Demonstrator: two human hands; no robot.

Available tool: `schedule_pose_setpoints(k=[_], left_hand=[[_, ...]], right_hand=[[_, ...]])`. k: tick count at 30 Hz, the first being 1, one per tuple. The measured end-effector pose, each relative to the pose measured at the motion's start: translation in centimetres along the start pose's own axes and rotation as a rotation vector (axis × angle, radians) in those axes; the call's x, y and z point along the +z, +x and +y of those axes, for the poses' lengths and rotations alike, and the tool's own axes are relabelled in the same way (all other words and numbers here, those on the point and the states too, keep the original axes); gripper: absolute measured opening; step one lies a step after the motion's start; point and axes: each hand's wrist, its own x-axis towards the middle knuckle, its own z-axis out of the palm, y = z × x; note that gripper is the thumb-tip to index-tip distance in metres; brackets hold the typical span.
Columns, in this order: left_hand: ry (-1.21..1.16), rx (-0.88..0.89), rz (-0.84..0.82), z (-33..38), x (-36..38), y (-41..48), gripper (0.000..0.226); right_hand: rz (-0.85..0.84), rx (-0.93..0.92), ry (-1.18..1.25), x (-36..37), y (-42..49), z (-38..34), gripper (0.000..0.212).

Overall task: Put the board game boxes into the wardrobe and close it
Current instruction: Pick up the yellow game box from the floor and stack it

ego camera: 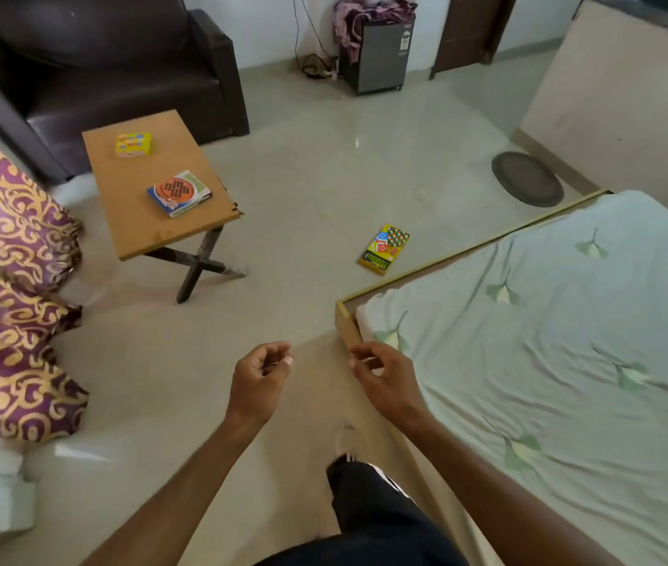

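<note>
Head view, read from left to right, takes in first a purple curtain point(9, 279) with gold scrollwork, soft and folded, then a small wooden table point(136, 222) with a smooth laminate top, a chipped near corner and crossed dark legs. On it lie two of the task's things: a small yellow box point(133, 144) toward the far end and a flat blue-and-orange box point(179, 193) nearer the chipped corner, both glossy cardboard with square edges. Behind stands a dark leather armchair point(107, 67). A third, long yellow game box point(384, 249) lies on the polished pale floor point(303, 177), near the wooden bed frame point(426, 263). The left hand point(259, 381) and right hand point(381, 379) hang low in front of the body, each grip loosely curled, half closed and holding nothing. On the right, a pale green sheet point(548, 341) with a leaf print covers the mattress. No wardrobe shows in this view, so nothing appears stowed yet. The likely troubles: slick cardboard could slide when several boxes are stacked in one armful; the floor box lies so flat that fingers may struggle to get under its edge; the glossy floor may be slippery; and the light table might tip if leaned upon.
</note>
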Motion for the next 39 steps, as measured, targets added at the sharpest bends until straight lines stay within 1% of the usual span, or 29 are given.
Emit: schedule_pose_setpoints(k=[5,8,15,18,21,23,26,28,31,33,34,36,39], left_hand=[[0.026,0.001,-0.008,3.4,0.4,14.2,0.021],[0.039,-0.021,0.004,6.3,0.5,21.8,0.021],[0.052,-0.009,0.001,13.3,0.8,40.2,0.021],[0.040,-0.005,-0.017,15.1,1.0,48.4,0.023],[0.063,-0.001,-0.072,17.0,1.5,57.8,0.023],[0.113,0.017,-0.131,18.9,2.0,64.8,0.021],[0.222,0.040,-0.277,22.7,3.7,73.7,0.022],[0.282,0.074,-0.376,25.8,6.0,79.1,0.020],[0.384,0.144,-0.521,30.0,10.8,86.2,0.016],[0.456,0.176,-0.645,32.2,14.7,90.0,0.017],[0.503,0.198,-0.735,33.3,17.9,92.5,0.017],[0.564,0.231,-0.838,34.8,22.1,95.4,0.018],[0.665,0.319,-1.000,36.9,29.9,98.7,0.019]], right_hand=[[-0.016,0.025,0.037,2.6,15.0,-1.2,0.017],[-0.056,0.025,0.044,3.6,23.5,-3.2,0.019],[-0.053,-0.003,0.034,5.2,43.6,-7.8,0.020],[-0.030,-0.003,0.036,5.8,51.1,-8.5,0.018],[0.028,0.037,0.034,6.4,59.1,-8.6,0.018],[0.091,0.077,0.058,6.5,64.4,-9.2,0.018],[0.222,0.155,0.090,5.9,70.4,-10.3,0.017],[0.343,0.205,0.129,5.1,74.2,-10.6,0.016],[0.499,0.293,0.204,3.6,78.8,-10.4,0.014],[0.599,0.369,0.216,2.3,81.3,-9.6,0.014],[0.684,0.419,0.240,1.2,83.1,-8.8,0.014],[0.770,0.483,0.264,-0.2,85.3,-7.7,0.014],[0.952,0.558,0.320,-3.2,88.8,-4.9,0.013]])
